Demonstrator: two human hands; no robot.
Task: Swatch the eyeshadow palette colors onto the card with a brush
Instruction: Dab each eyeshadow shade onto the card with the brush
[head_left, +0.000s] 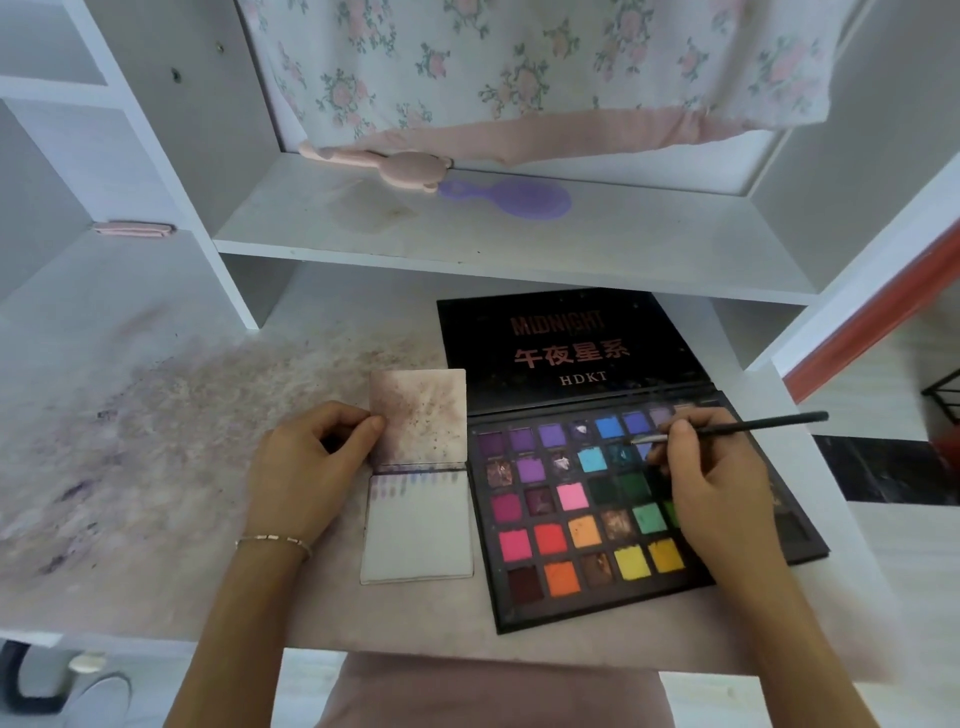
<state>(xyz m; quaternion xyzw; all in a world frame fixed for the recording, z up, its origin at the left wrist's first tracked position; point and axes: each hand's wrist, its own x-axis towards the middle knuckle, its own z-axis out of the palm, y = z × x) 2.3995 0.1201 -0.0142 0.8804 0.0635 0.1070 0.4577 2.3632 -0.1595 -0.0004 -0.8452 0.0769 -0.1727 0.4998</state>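
A white desk (156, 519), smeared with purple-brown powder, sits under a shelf (519, 249). On it the open eyeshadow palette (582, 525) lies to the right, its black lid (571, 348) flat behind it. The right hand (711, 493) pinches a thin black brush (737, 427), tip over the blue pans. Just left of the palette lies the card (418, 530), pale purple strokes along its top; the left hand (306, 467) pinches its stained flipped-up sheet (418, 415). On the shelf rest a purple hairbrush (511, 197) and a pink one (384, 162).
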